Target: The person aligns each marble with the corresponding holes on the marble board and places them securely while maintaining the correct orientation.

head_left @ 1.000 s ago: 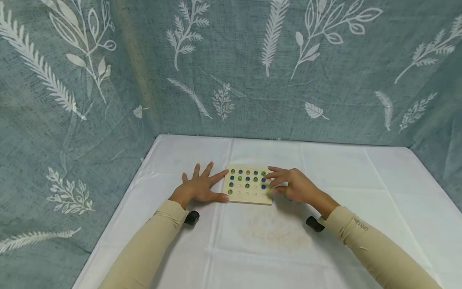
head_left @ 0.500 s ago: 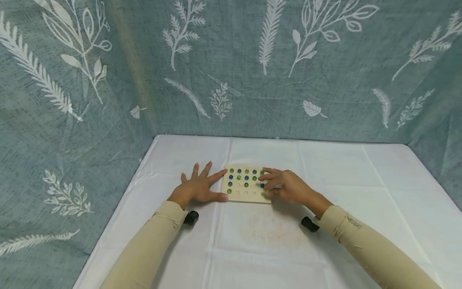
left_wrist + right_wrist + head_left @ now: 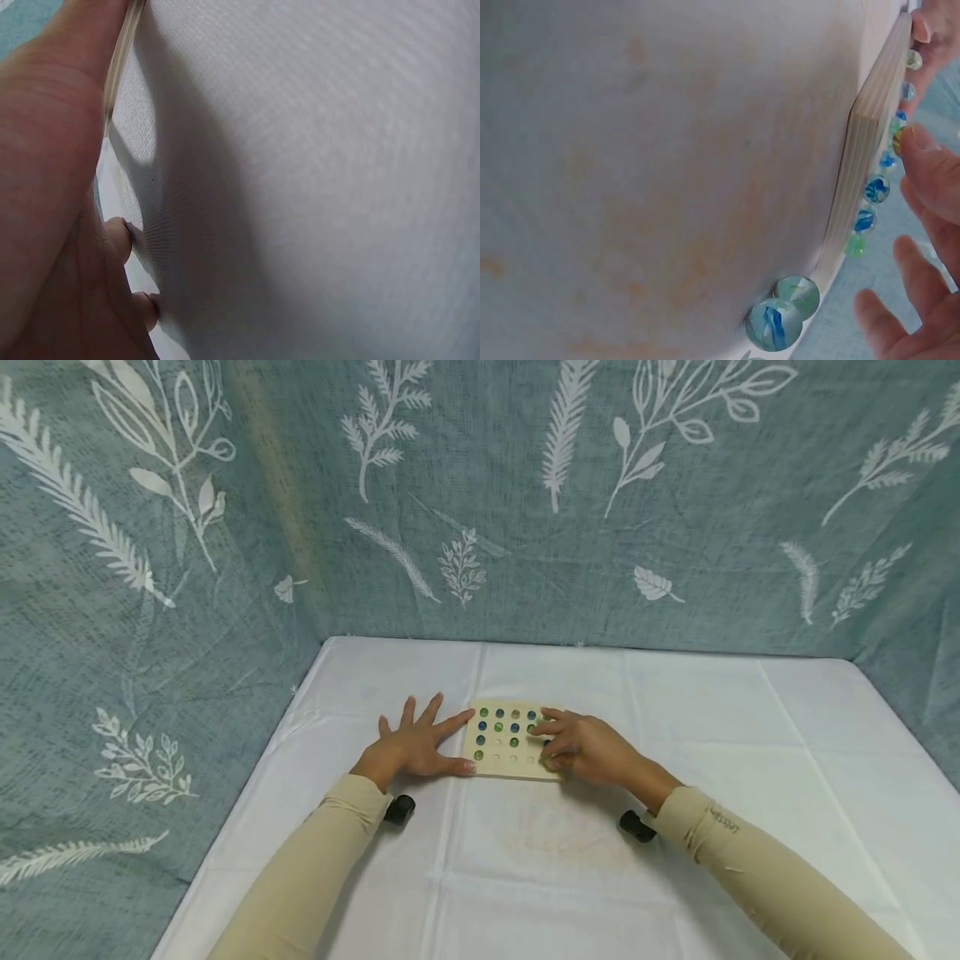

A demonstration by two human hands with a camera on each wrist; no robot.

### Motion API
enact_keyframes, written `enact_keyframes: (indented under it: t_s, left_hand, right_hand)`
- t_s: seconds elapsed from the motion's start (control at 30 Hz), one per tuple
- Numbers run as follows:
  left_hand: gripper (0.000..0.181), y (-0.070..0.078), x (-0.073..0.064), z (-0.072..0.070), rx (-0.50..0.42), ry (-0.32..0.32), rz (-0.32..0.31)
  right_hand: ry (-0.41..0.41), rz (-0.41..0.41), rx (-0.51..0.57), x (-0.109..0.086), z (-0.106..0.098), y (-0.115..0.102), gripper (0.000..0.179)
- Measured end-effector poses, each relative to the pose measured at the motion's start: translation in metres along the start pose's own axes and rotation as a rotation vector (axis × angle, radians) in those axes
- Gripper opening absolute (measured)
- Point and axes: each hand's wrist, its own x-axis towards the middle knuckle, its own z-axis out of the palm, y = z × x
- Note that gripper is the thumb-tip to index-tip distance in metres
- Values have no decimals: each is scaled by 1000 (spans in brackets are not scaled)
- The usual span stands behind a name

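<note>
A pale wooden board (image 3: 517, 768) with rows of round hollows lies flat on the table; green and blue glass marbles sit in many hollows, and some near the front are bare. My left hand (image 3: 412, 750) lies spread at its left side, index fingertip and thumb touching the board's edge. Over the right part of the board, my right hand (image 3: 596, 750) pinches a yellowish marble (image 3: 898, 142) with the thumb; the opposing fingertip is hidden. Beside the board in the right wrist view rest a blue-streaked marble (image 3: 776, 325) and a greenish marble (image 3: 796, 294).
A white cloth (image 3: 540, 877) with creases and a faint brownish stain covers the table. Teal fabric (image 3: 525, 577) with white leaf prints hangs behind and on the left. A black wrist device (image 3: 637, 827) is under each forearm.
My right hand has moved left and inward over the board with the marble, from beside its right edge. The left hand has stayed in place on the board's left edge.
</note>
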Motion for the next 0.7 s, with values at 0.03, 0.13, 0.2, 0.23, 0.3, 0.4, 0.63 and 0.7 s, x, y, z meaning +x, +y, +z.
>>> enact_keyframes:
  t_s: [0.03, 0.13, 0.2, 0.23, 0.3, 0.4, 0.63, 0.7]
  left_hand:
    - [98, 0, 0, 0, 0, -3, 0]
    - [97, 0, 0, 1, 2, -4, 0]
    - [97, 0, -1, 1, 2, -1, -2]
    - [97, 1, -1, 1, 2, -2, -2]
    - [97, 2, -1, 1, 6, -2, -4]
    - [97, 2, 0, 0, 10, -7, -9]
    - [98, 0, 1, 1, 12, -4, -8]
    - [98, -1, -1, 2, 8, -4, -4]
  right_hand:
    - [-4, 3, -11, 0, 0, 0, 13]
    - [-13, 15, -43, 1, 1, -1, 13]
    - [-15, 22, -58, 2, 1, -1, 13]
    - [-17, 26, -62, 2, 1, -1, 13]
    - [-20, 27, -77, 2, 2, 0, 14]
    - [-27, 14, -90, 2, 3, 1, 13]
    - [-4, 47, -37, -7, -10, -1, 18]
    - [20, 95, -16, -14, -17, 1, 21]
